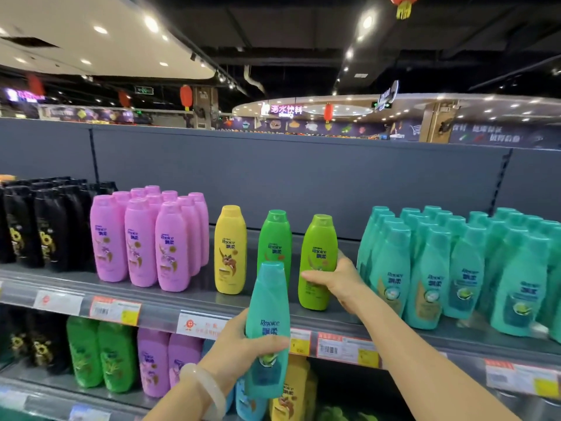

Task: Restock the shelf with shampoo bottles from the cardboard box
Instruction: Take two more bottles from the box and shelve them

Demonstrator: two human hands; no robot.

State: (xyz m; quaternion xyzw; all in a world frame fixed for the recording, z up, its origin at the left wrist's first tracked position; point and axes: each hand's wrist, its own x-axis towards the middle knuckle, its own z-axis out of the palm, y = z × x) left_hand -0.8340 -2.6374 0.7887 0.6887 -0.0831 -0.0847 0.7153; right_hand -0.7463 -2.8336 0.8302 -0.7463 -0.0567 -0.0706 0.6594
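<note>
Your left hand (243,341) is gripping the teal bottle (267,326) at lower centre; your right hand (337,281) is wrapping the lime bottle (317,262). Keep both upright on the shelf (170,299).

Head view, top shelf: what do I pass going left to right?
Black bottles → pink bottles → yellow bottle → dark green bottle → lime green bottle, gripped by the right hand → teal bottles.

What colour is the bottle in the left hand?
Teal, the bottle gripped by the left hand; head view.
</note>
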